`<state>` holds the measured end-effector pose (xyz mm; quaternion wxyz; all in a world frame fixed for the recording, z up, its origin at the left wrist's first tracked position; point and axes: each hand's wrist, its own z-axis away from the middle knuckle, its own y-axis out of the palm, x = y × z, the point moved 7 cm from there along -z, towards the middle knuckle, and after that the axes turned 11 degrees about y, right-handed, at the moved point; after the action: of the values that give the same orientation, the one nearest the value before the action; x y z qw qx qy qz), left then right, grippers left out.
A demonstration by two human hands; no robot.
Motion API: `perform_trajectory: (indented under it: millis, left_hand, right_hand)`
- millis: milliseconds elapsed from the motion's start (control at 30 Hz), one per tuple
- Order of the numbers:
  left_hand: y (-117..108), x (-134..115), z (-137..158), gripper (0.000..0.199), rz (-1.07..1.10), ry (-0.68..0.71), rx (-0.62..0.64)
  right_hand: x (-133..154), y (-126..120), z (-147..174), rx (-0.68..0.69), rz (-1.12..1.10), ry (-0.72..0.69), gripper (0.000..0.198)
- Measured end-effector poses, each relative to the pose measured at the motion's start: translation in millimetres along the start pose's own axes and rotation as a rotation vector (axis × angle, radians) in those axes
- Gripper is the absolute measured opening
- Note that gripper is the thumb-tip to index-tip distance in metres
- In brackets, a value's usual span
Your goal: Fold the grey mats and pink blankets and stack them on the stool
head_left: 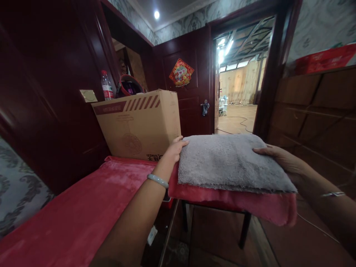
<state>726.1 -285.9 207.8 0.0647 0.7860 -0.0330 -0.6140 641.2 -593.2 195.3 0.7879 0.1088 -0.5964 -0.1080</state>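
Between the two hands lies the folded gray cloth [219, 159], atop a pink cover [274, 209] on a dark-legged stool [245, 229] — the left hand [174, 149] pinching its edge at ten o'clock, the right hand [275, 155] at two.

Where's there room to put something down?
On the flat red plush cover, between the patterned grey wall and left forearm, before the rectangular brown cardboard box. Crowded: the right side, where left hand and right hand grip a rectangular grey fleecy cloth.
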Motion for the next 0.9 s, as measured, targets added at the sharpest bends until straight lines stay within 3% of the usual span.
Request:
perform_trajectory:
  millis: [100,333,433,533,633,733,800,900]
  left_hand:
    - [5,-11,0,0.059,-0.04,0.085,0.026]
    - [9,-18,-5,0.044,-0.249,0.199,0.034]
    - [5,-19,-5,0.044,-0.314,0.207,0.029]
    - [-2,-31,-4,0.04,-0.426,0.26,-0.019]
    - [2,-52,-4,0.032,-0.57,0.379,-0.046]
    - [31,-70,-2,0.031,-0.623,0.565,0.05]
    - [57,-71,3,0.033,-0.641,0.668,0.17]
    - [84,-50,7,0.034,-0.815,0.656,0.328]
  right_hand:
    - [2,-2,3,-0.066,0.007,0.006,0.036]
    - [9,-11,-5,-0.09,0.221,-0.153,0.055]
    - [22,-32,-10,-0.239,0.445,-0.35,0.064]
    - [43,-39,-1,-0.486,0.78,-0.559,0.063]
    - [70,-7,16,-0.583,1.04,-0.814,0.059]
    - [86,45,17,-0.444,1.217,-1.016,0.066]
    - [84,71,1,-0.333,1.36,-1.041,0.072]
    - [60,86,-37,-0.124,1.573,-0.895,0.08]
